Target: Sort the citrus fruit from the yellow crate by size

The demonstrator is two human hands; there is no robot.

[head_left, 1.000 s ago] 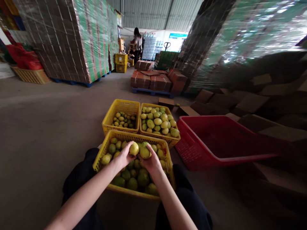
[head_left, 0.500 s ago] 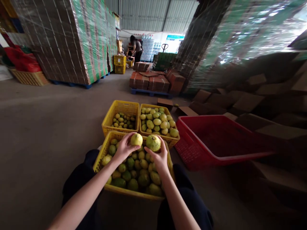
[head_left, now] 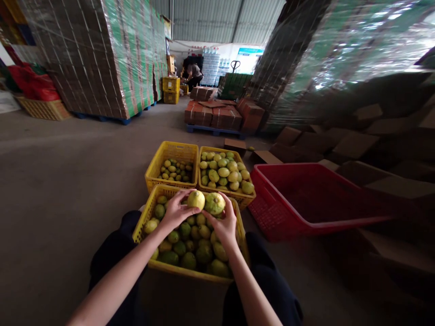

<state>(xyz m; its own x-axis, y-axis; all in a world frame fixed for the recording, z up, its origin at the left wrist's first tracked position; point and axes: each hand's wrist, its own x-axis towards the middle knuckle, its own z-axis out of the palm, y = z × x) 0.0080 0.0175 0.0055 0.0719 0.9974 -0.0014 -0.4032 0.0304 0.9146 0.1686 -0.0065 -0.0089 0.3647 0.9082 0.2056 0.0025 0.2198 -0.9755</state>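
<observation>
The left hand (head_left: 176, 213) has its fingers curled around a yellow lemon (head_left: 196, 200), with the thumb low on the near side. The right hand (head_left: 224, 221) grips a bigger, greener lemon (head_left: 215, 203), its thumb below and its other fingers around the right side. Both lemons are up above the near yellow crate (head_left: 185, 271), side by side, and it is hard to tell if they touch. The yellow one looks round from here, with its end spot tipped up toward the head. The green one looks longer from left to right, and its spot faces up too.

Many more lemons (head_left: 188, 261) sit in the near crate, under the hands. Two more yellow crates stand just past it. The far right crate (head_left: 243, 201) is piled high with lemons and lies past the green lemon, a bit to the right, so the right hand is nearer to it. The far left crate (head_left: 159, 156) has smaller fruit low down inside, and the left hand is nearer to that one.

Both arms reach forward from the near side and lean in toward each other. A red basket (head_left: 282, 201) stands to the right.
</observation>
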